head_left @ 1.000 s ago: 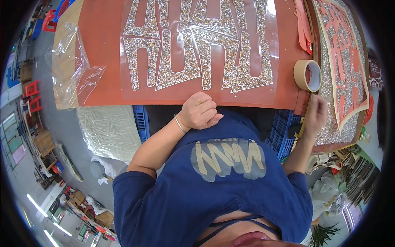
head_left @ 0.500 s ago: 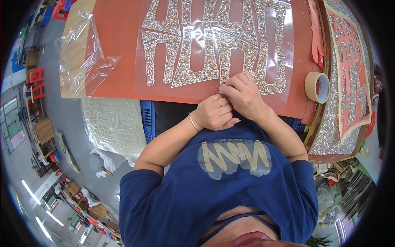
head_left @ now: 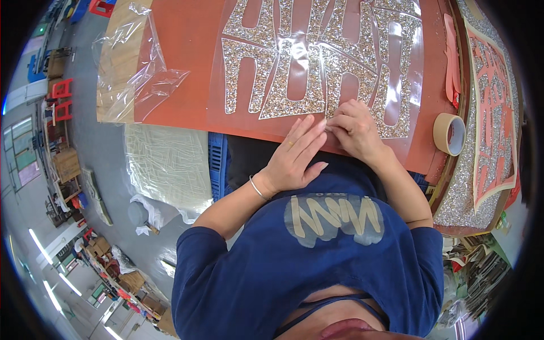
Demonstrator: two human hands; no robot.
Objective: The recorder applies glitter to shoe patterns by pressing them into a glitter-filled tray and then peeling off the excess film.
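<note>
A clear plastic sheet (head_left: pixel 218 90) lies on the red table top (head_left: pixel 187 34), carrying glittery gold and silver cut-out pieces (head_left: pixel 297 105) with long rounded openings. At the sheet's near edge, my right hand (head_left: pixel 358 131) is closed in a pinch; whatever sits between its fingertips is too small to make out. My left hand (head_left: pixel 294 156) stretches out flat beside it, fingers extended and a ring on one of them. Its fingertips meet those of my right hand just below the glittery pieces.
A roll of tan tape (head_left: pixel 449 134) stands at the table's right. Farther right lies a glittery silver sheet (head_left: pixel 462 198) under a red-and-cream cut-out sheet (head_left: pixel 481 184). Crumpled clear film (head_left: pixel 150 71) rests at the left, and a blue crate (head_left: pixel 217 156) is under the table edge.
My left hand has gone from curled fingers to straight, flat ones. My right hand stays pinched by the sheet's near edge. The whole view has shifted slightly.
</note>
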